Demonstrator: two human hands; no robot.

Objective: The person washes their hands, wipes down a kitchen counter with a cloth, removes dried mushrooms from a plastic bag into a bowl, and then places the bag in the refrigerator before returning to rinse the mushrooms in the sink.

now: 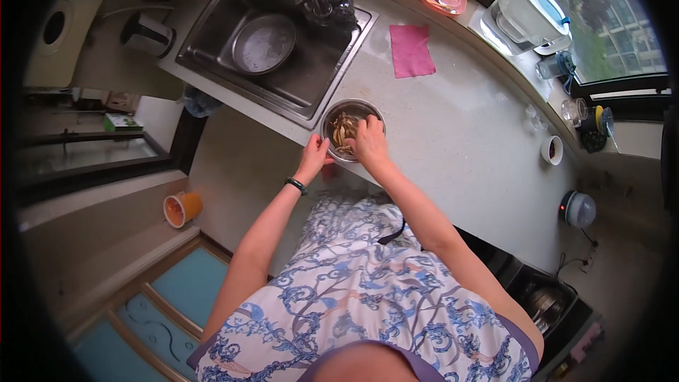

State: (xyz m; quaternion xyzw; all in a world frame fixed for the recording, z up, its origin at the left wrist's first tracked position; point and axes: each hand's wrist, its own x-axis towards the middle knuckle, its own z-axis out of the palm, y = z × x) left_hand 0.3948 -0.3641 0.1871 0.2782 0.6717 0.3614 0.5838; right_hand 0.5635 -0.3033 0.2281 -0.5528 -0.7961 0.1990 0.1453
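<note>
A round stainless-steel bowl (330,114) sits at the counter's front edge, just right of the sink. Brown and tan strips of food, perhaps dried mushrooms (344,128), lie inside it. My left hand (314,158) grips the bowl's near-left rim, and a dark bangle circles that wrist. Over the bowl's right side, my right hand (371,140) reaches in with bent fingers among the strips. Its fingertips are partly hidden, so whether it pinches any of them is unclear.
Left of the bowl is a steel sink (297,96) holding a metal basin (263,44) under the tap. A pink cloth (412,52) lies on the counter (451,132). A small white bowl (552,150) stands far right. A water filter pitcher (530,13) is on the windowsill.
</note>
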